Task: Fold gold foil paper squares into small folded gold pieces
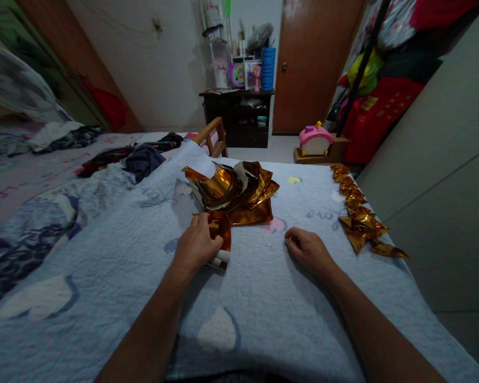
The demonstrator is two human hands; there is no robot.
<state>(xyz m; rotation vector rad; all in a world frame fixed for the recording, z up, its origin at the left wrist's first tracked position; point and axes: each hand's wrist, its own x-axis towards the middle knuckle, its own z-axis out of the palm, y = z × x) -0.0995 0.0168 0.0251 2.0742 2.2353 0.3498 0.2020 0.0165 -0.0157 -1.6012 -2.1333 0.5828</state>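
Left hand (pixel 195 242) pinching gold foil (pixel 224 232), well left of loosely closed right hand (pixel 308 249).

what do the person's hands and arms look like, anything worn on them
The left hand and right hand are ungloved. Both forearms look bare, with no sleeve, watch or bracelet visible. Rings are too hard to make out.

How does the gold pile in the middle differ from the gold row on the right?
The gold pile holds curled, overlapping sheets, while the gold row looks made of folded, pointed pieces. The gold pile is bunched together; the gold row stretches along the edge of the blue cover. Both are shiny and lie on that cover.
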